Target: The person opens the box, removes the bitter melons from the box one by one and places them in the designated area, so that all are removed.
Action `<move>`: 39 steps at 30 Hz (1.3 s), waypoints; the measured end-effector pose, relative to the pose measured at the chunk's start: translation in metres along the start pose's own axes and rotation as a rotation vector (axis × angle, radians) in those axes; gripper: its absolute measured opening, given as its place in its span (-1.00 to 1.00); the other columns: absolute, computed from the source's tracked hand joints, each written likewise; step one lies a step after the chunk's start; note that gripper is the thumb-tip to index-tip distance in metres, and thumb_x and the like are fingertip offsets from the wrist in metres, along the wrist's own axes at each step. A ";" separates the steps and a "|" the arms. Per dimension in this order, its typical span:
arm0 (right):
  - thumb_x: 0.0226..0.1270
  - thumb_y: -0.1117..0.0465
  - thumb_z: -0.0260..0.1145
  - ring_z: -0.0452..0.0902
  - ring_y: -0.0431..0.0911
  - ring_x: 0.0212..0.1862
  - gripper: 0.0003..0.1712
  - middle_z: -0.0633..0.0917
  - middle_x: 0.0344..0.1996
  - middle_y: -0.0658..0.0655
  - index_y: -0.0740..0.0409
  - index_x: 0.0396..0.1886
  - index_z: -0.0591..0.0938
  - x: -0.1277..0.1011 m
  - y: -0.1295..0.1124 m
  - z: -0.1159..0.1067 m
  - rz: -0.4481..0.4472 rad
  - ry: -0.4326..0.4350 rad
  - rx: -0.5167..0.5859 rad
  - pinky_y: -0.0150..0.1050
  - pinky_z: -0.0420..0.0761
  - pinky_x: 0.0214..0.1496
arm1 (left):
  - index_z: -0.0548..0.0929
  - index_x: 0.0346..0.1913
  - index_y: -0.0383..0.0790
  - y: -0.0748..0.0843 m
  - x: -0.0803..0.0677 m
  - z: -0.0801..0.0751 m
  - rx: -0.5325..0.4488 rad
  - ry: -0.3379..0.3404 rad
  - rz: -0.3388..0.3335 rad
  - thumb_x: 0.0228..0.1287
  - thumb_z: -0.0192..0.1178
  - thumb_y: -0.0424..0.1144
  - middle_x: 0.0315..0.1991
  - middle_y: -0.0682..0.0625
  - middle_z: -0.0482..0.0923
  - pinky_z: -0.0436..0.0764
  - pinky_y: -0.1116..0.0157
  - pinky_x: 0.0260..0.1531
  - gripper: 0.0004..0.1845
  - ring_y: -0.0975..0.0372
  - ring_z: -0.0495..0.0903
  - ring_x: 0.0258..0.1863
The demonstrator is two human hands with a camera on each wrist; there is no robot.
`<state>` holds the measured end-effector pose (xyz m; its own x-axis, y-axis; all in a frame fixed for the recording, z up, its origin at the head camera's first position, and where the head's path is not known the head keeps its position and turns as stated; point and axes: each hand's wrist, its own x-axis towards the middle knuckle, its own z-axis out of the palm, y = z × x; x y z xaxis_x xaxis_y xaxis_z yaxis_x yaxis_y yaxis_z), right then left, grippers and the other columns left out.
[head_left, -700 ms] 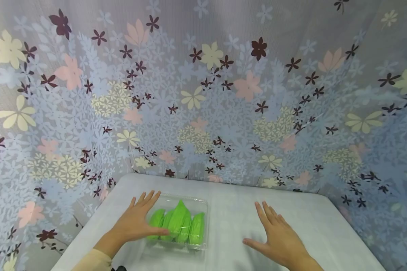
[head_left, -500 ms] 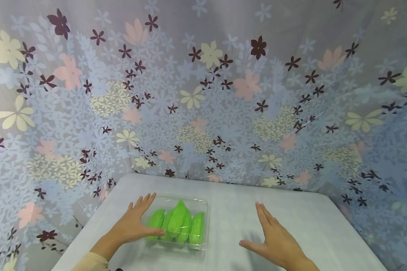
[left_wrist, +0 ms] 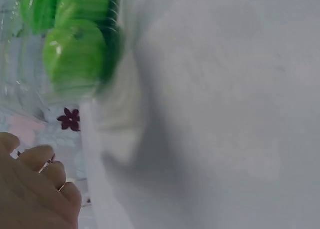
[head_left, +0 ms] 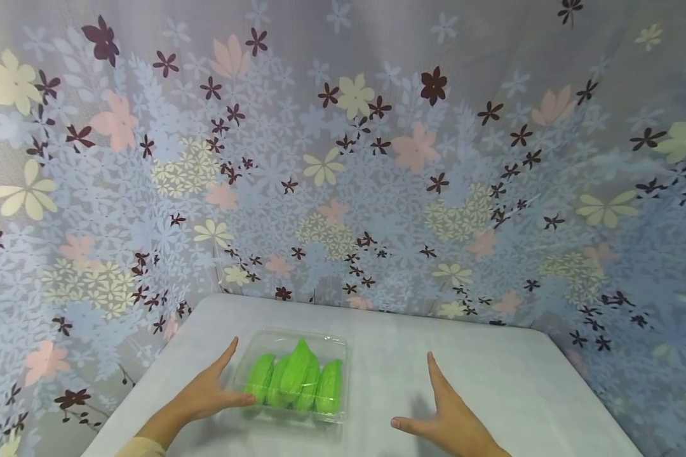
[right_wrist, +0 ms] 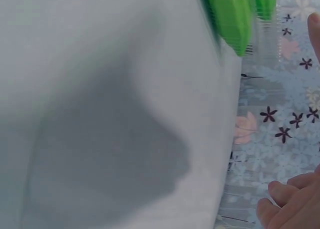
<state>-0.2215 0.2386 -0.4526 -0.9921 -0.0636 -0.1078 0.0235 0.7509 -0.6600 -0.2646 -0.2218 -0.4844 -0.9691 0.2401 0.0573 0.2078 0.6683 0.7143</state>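
A clear plastic box (head_left: 326, 343) stands on the white table left of centre in the head view. Several bright green, ridged, pointed pieces (head_left: 299, 374) lie side by side inside it; their exact kind is unclear. My left hand (head_left: 202, 395) is just left of the box, thumb spread from the fingers. Its thumb tip overlaps the box's front left corner, and whether it touches I cannot tell. Well right of the box, my right hand (head_left: 451, 416) hovers with thumb and fingers apart, holding nothing. The left wrist view shows green pieces (left_wrist: 75, 56) close by that hand.
The white tabletop (head_left: 377, 355) reaches back to a floral curtain or wall covering (head_left: 343, 190). Rounded table corners show at the far left and far right. Shadows of the hands fall on the white surface in both wrist views.
Both hands have drawn back toward me. The left hand has moved left, uncovering more of the box, and the right has shifted slightly left. The box stays in place.
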 end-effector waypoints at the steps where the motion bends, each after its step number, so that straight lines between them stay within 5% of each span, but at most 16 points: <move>1: -0.08 -0.43 0.53 -0.06 0.44 0.49 0.63 -0.15 0.58 0.39 0.14 0.63 -0.32 0.000 0.001 0.002 0.004 -0.004 0.011 0.48 0.19 0.32 | -0.17 0.64 -0.16 -0.003 -0.001 0.000 -0.002 -0.006 -0.003 -0.01 0.55 0.15 0.53 -0.37 0.02 0.22 -0.39 0.27 0.35 -0.40 0.12 0.40; 10: -0.02 -0.34 0.56 0.03 0.46 0.46 0.58 -0.05 0.55 0.46 0.24 0.62 -0.28 0.003 0.004 0.028 -0.012 -0.012 0.028 0.46 0.25 0.30 | -0.14 0.61 -0.35 -0.013 -0.006 0.007 -0.058 -0.095 0.024 -0.07 0.62 0.02 0.53 -0.42 -0.03 0.09 -0.39 0.32 0.37 -0.40 0.02 0.44; 18: 0.01 -0.29 0.57 -0.03 0.43 0.49 0.55 -0.07 0.58 0.39 0.17 0.64 -0.28 0.006 -0.005 0.046 -0.044 -0.033 0.123 0.47 0.21 0.33 | -0.11 0.63 -0.22 -0.013 -0.007 0.015 -0.053 -0.078 -0.001 -0.06 0.61 0.04 0.48 -0.57 -0.11 -0.01 -0.46 0.29 0.35 -0.47 -0.09 0.42; 39: 0.03 -0.24 0.59 -0.02 0.49 0.46 0.53 -0.02 0.55 0.46 0.18 0.64 -0.27 0.011 -0.019 0.083 -0.132 -0.092 0.217 0.53 0.18 0.29 | -0.08 0.65 -0.03 -0.006 -0.008 0.027 -0.076 -0.071 -0.010 0.02 0.54 0.11 0.53 -0.46 -0.14 -0.21 -0.47 0.26 0.26 -0.42 -0.24 0.46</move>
<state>-0.2230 0.1694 -0.5033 -0.9733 -0.2182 -0.0711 -0.0693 0.5747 -0.8155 -0.2548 -0.2084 -0.5082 -0.9586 0.2849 0.0025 0.1851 0.6161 0.7656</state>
